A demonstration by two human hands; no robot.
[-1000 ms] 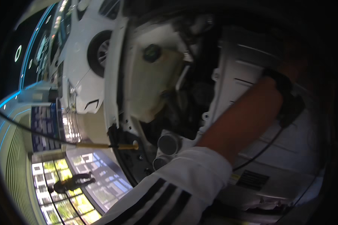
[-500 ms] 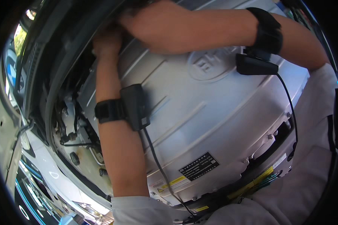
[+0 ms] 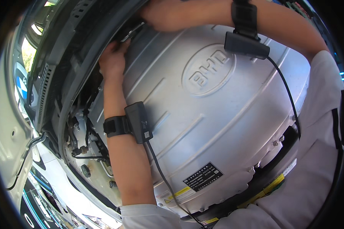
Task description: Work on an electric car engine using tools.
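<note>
Reaching forward, my left hand (image 3: 114, 59) is at the far left edge of a big silver metal cover (image 3: 214, 122), its fingers curled at the near end of a slim shiny metal tool (image 3: 133, 32). The tool's exact kind is hard to make out. My right hand (image 3: 162, 15) is closed by the tool's far end, under the dark trim; its fingertips are mostly hidden. Each forearm wears a black strap with a black box, one on the left (image 3: 138, 122) and one on the right (image 3: 246, 45), each trailing a cable.
Dark plastic trim (image 3: 70, 72) with a vent grille curves along the left. Below it lie hoses and a connector (image 3: 80, 150) in a gap beside the cover. A black label (image 3: 203, 176) and bolts (image 3: 276, 143) mark the cover's near side. A pale open panel (image 3: 7, 133) stands far left.
My hands have moved apart, and the shiny tool now shows between them. The right forearm has shifted up and left, uncovering the cover's raised emblem. The whole view has shifted slightly.
</note>
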